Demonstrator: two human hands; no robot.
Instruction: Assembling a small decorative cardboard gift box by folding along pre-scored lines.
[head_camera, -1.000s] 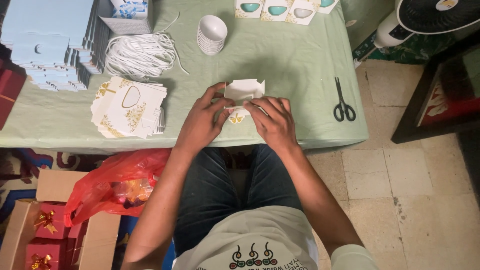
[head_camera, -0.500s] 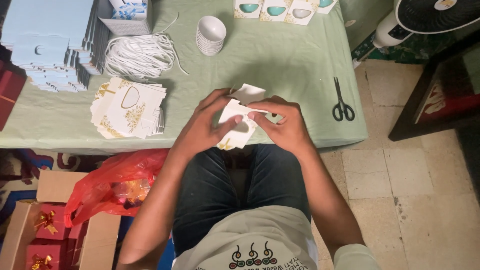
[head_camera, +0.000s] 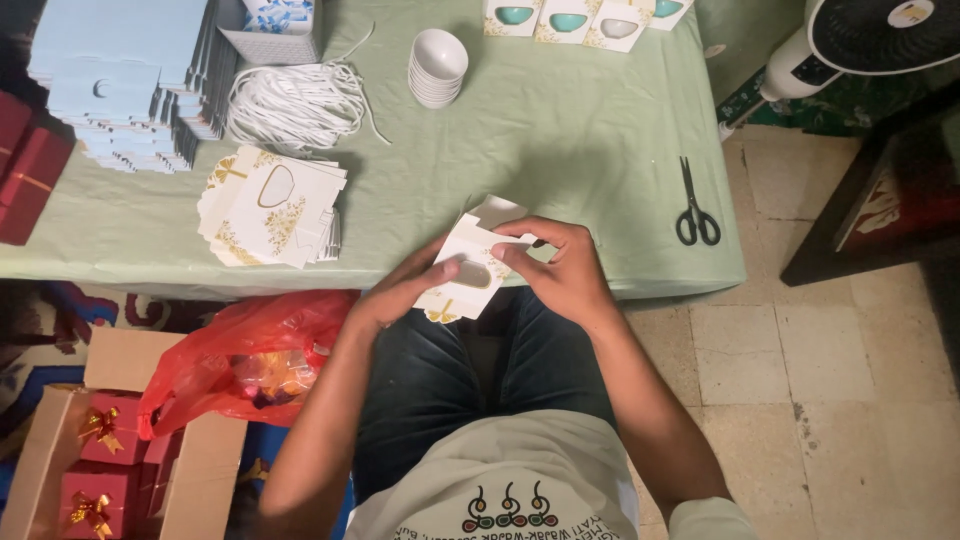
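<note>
A small white cardboard box blank (head_camera: 470, 262) with gold print and an oval window is held over the table's near edge, above my lap. My left hand (head_camera: 405, 290) grips its lower left side, thumb on the face beside the window. My right hand (head_camera: 560, 265) pinches its right side and upper flap. A stack of the same flat white blanks (head_camera: 270, 208) lies on the green tablecloth (head_camera: 560, 130) to the left of my hands.
Black scissors (head_camera: 695, 205) lie at the right. A coil of white cord (head_camera: 295, 105), stacked white bowls (head_camera: 438, 68), light blue flat boxes (head_camera: 120, 80) and finished boxes (head_camera: 575, 20) sit farther back. A red plastic bag (head_camera: 250, 355) and cartons of red gift boxes (head_camera: 95, 470) stand on the floor left. A fan (head_camera: 880, 35) stands at the upper right.
The box blank has come off the table toward my lap and turned, its windowed face now up. Both hands moved nearer with it.
</note>
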